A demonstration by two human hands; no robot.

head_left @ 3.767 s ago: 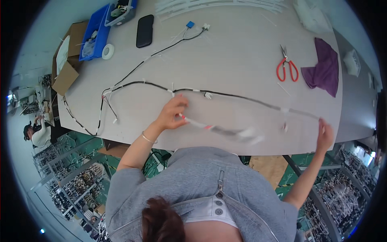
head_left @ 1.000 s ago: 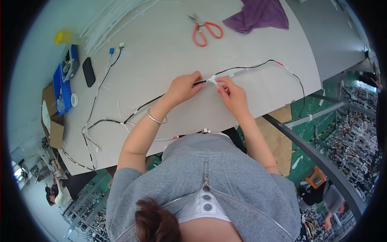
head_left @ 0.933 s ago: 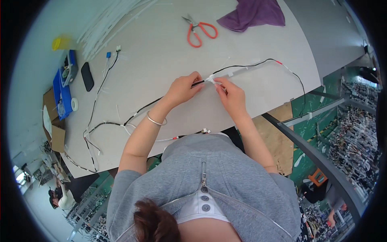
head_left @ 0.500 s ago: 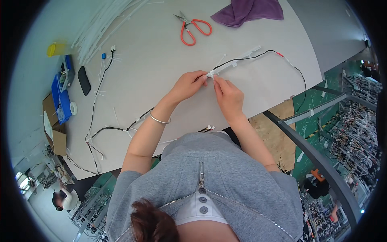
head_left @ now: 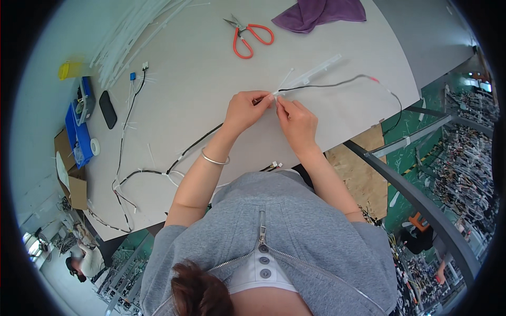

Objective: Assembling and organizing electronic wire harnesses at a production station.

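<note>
My left hand (head_left: 246, 110) pinches a black wire harness (head_left: 203, 138) where it meets a long white plastic strip (head_left: 319, 68). Close beside it, my right hand (head_left: 298, 124) is closed at the fingertips on a small white piece at the same spot; its exact kind is mostly hidden. A thin white cable tie (head_left: 287, 78) juts up above the fingers. From there a black cable (head_left: 337, 83) with a red band runs right and drops over the table edge. Leftward the harness branches across the table, with several white ties and a blue connector (head_left: 133, 77).
Red-handled scissors (head_left: 243, 36) and a purple cloth (head_left: 321, 15) lie at the far side. White strips (head_left: 124, 39), a black phone (head_left: 108, 109), a tape roll (head_left: 95, 147), a blue bin (head_left: 78, 134) and a cardboard box (head_left: 78, 192) are at left. A metal frame (head_left: 411, 189) stands right.
The white strip and the cable at right have swung and shifted slightly. The harness left of my hands has been drawn straighter. Both hands stay together at the same spot, fingers slightly repositioned.
</note>
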